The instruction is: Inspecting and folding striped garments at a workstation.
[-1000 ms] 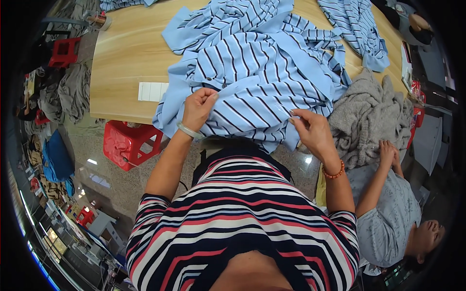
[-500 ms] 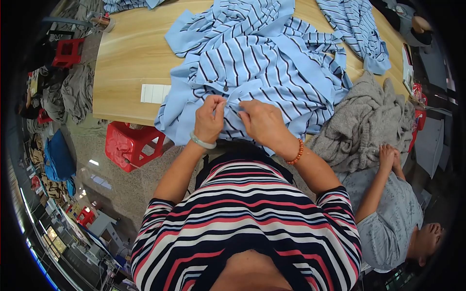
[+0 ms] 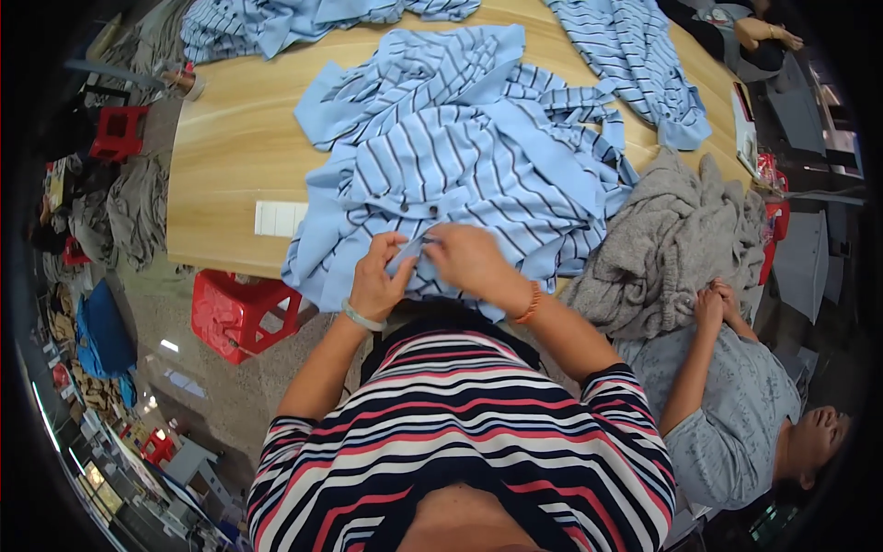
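Observation:
A light blue knit garment with dark and white stripes [image 3: 441, 152] lies bunched at the table's near edge. Dark buttons [image 3: 432, 211] dot its plain blue button band, just beyond my fingers. My left hand [image 3: 375, 281], a pale bangle at its wrist, pinches a fold of the band between thumb and fingers. Close on its right, my right hand [image 3: 474, 265], wearing a beaded bracelet, has thumb and forefinger closed on the same band; its outer edge is slightly blurred. Whatever small detail sits between the fingertips is hidden.
Other striped blue garments [image 3: 635, 69] lie across the wooden table [image 3: 216, 175], beside a white paper strip [image 3: 279, 218]. Grey knit pieces [image 3: 658, 244] are heaped at right, where a seated person [image 3: 727, 414] clasps their hands. A red stool [image 3: 235, 313] stands left.
The view has shifted, so table and garment sit lower in the picture. My left fingers have spread somewhat, and another button on the band shows beyond my hands.

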Available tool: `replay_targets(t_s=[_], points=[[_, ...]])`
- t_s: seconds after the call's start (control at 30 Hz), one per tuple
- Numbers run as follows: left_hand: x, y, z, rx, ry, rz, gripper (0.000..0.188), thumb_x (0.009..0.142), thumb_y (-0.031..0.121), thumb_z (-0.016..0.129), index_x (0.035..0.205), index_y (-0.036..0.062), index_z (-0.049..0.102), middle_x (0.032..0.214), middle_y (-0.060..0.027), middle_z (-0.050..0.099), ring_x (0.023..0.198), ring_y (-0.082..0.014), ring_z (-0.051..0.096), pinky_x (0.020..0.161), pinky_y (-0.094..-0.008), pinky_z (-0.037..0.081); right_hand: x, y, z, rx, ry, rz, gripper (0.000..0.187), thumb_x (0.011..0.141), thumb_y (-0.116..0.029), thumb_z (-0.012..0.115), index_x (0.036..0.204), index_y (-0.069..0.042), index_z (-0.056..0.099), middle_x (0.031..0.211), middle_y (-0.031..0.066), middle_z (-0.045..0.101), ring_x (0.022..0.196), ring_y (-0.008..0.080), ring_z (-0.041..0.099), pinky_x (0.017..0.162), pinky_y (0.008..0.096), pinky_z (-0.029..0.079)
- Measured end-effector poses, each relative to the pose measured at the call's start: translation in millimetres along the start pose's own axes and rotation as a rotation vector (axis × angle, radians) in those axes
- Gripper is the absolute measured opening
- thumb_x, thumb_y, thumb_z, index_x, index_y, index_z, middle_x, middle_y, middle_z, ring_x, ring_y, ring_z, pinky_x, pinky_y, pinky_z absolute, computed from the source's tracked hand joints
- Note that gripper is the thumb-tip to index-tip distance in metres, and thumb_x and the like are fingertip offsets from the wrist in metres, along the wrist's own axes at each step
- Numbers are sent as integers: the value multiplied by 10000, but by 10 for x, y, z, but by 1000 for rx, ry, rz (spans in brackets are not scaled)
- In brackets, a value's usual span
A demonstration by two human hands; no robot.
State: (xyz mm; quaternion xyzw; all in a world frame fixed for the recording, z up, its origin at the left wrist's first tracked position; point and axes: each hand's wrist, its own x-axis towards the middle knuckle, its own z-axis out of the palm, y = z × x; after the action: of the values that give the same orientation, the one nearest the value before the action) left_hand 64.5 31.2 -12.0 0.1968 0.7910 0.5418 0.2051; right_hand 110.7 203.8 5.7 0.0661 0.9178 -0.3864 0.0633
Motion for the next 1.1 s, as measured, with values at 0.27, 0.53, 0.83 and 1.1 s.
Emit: replay_targets(t_s=[0.27, 0.53, 0.83, 1.1], points=[[83, -255, -181, 198, 95, -18, 113, 815, 105, 614, 846, -3, 602, 685, -37, 584, 649, -96, 516, 630, -235, 425, -549, 148, -706, 125, -158, 94, 219, 798, -132, 613, 952, 22, 634, 652, 148, 601, 532, 162, 526, 522, 285, 421], [54, -256, -503, -384, 26, -262, 95, 875, 102, 572, 889, 10, 589, 740, 81, 505, 642, 16, 391, 570, -145, 303, -429, -107, -598, 172, -30, 54, 204, 805, -119, 619, 971, -1, 636, 663, 130, 600, 537, 177, 543, 533, 282, 434], [-90, -147, -348, -228, 155, -122, 66, 879, 69, 555, 897, 7, 569, 706, 48, 520, 598, 11, 387, 517, -160, 303, -85, -405, 16, -9, -15, -92, 214, 787, -159, 618, 954, -25, 629, 805, 158, 631, 713, 312, 615, 632, 395, 479], [-120, -119, -302, 219, 228, 178, 48, 837, 15, 546, 883, 14, 558, 748, -154, 608, 649, -224, 633, 556, -286, 468, 66, -463, 276, -10, -43, -93, 127, 760, -126, 573, 797, -10, 604, 782, 197, 615, 734, 348, 616, 637, 431, 487]])
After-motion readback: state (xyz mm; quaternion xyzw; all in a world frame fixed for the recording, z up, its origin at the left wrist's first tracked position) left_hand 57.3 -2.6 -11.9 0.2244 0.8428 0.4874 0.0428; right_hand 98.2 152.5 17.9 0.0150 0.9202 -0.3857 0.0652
